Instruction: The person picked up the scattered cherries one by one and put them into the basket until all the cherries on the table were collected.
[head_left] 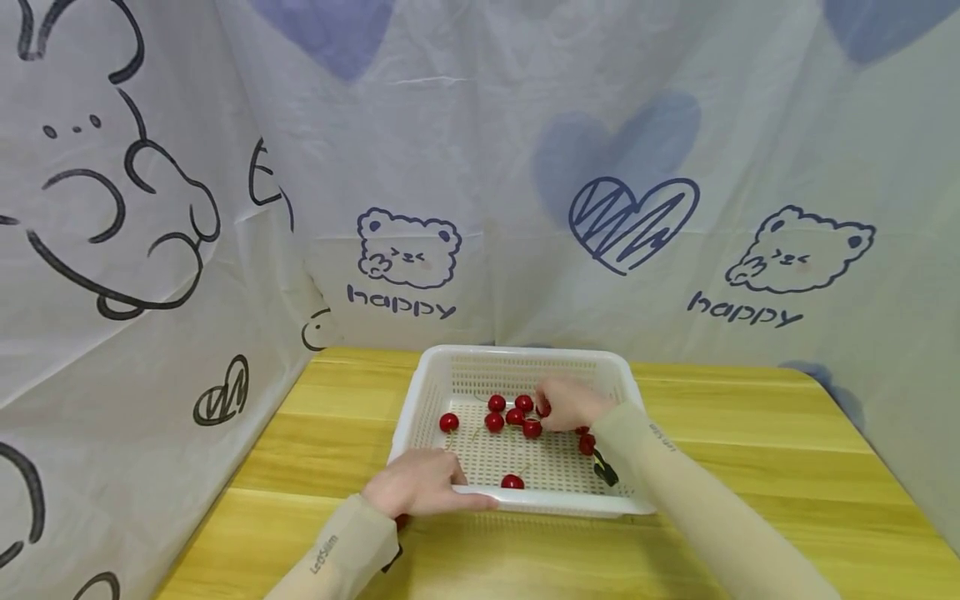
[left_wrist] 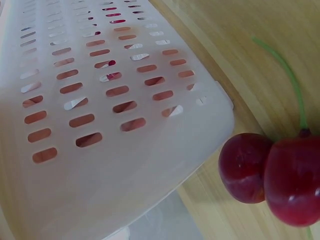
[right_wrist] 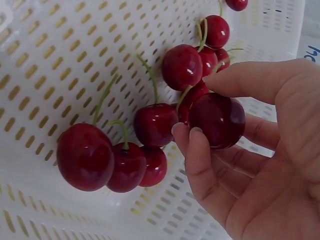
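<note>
In the head view a white slotted plastic basket holds several red cherries. My left hand grips its front-left rim, the thumb stretched along the front edge; finger skin shows through the slots of the wall in the left wrist view. Inside the basket, toward the right, my right hand pinches a dark red cherry between thumb and fingers. Other cherries with green stems cluster beside those fingertips. One cherry lies apart near the front wall, another toward the left.
Two cherries are outside the basket beside its wall, mostly hidden by the left wrist in the head view. The basket stands on a yellow wood-grain table. A printed white curtain hangs behind and along the left.
</note>
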